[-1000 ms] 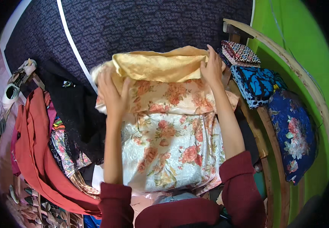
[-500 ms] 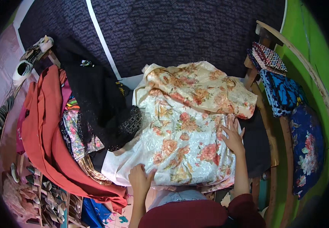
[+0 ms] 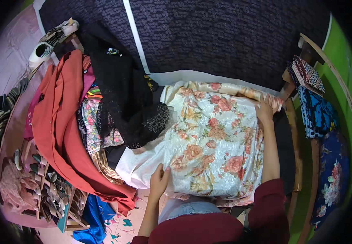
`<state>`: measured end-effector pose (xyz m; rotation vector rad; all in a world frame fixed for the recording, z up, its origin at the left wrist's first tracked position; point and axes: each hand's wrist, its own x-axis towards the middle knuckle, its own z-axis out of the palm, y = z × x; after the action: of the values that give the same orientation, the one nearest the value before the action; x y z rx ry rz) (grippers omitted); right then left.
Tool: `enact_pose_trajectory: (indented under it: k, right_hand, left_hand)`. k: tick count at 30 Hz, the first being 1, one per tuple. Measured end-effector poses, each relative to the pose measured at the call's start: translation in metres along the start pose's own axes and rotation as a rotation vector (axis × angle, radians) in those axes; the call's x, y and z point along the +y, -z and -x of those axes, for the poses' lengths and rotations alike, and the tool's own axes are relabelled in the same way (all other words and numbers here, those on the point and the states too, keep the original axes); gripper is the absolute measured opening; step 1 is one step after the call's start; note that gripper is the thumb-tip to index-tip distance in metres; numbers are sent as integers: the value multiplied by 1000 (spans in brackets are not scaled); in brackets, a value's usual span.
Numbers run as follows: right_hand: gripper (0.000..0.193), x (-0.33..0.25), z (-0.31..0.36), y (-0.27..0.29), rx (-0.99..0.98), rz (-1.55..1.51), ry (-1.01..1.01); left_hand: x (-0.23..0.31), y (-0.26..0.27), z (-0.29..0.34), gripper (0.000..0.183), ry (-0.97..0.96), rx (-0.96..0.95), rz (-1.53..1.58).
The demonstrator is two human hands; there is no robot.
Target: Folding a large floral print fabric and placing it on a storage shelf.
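Note:
A shiny white cloth with orange and pink flowers (image 3: 208, 142) lies spread in front of me. Along its far side the cloth forms a narrow fold (image 3: 233, 90) showing a cream underside. My right hand (image 3: 266, 107) reaches to the right end of that fold, its fingers stretched out on the fabric. On the near left, my left hand (image 3: 159, 179) rests at the white edge of the cloth; its fingers are slightly bent, with the thumb apart from them. A black garment with lacy trim (image 3: 143, 126) touches the cloth's left side.
A rust-red cloth (image 3: 62, 134) drapes over more patterned fabrics at the left. Beyond it are a wooden rack (image 3: 41, 183) of small curved pieces and a blue cloth (image 3: 92, 219) on the floor. Folded fabrics (image 3: 316, 110) sit on the right-hand wooden rail. A dark patterned sheet (image 3: 225, 40) hangs behind.
My right hand has moved away from me to the far edge. The broad cream flap has become a narrow fold there. My left hand stays near the front edge; the view has shifted.

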<state>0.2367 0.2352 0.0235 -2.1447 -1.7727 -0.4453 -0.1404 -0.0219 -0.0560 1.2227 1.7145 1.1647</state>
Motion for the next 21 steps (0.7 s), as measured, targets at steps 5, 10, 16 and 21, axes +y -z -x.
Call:
enact_pose_trajectory:
  k: [5,10,16,21]
  right_hand:
    - [32,-146,76,40,-792,-1062,549]
    - [41,-256,120,29,-593,-1188,1435]
    - [35,-304,72,38,-1149,-150,1382]
    - [22,-333,82,49,-804,-607,1298]
  left_hand:
    - [0,12,6,17,-5,103,396]
    - [32,22,-11,17,-178,65,390]
    - [4,54,7,24,-205,-58,-65]
    - [-71,76,41,18,36,-143,111]
